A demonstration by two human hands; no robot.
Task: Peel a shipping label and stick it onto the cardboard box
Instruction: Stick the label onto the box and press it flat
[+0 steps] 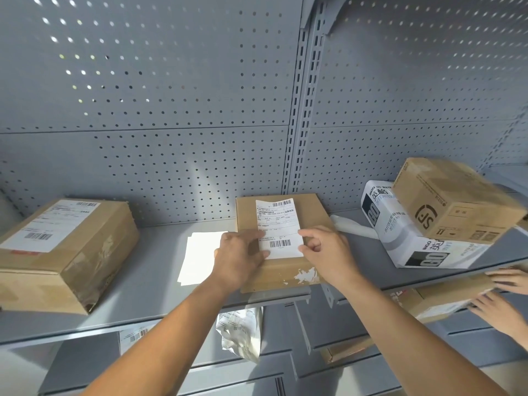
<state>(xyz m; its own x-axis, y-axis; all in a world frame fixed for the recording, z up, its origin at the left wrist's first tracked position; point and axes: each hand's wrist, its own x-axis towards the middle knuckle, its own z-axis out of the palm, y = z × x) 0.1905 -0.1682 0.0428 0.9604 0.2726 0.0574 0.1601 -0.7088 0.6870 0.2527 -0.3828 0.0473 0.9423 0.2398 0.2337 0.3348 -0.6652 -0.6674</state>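
A flat cardboard box [311, 215] lies on the grey shelf [160, 278] at the middle. A white shipping label [277, 221] with barcodes lies on its top face. My left hand [240, 258] rests flat on the label's lower left edge, thumb across the paper. My right hand [325, 252] touches the label's right edge with fingertips, the other fingers curled. Neither hand grips anything. A white backing sheet [200, 255] lies on the shelf left of the box, partly under my left hand.
A taped cardboard box [68, 252] with a label sits at the left. At the right a white printed carton [400, 235] carries another brown box [454, 198]. Another person's hands [505, 295] hold a box at the lower right. A crumpled label paper [243, 332] hangs below the shelf.
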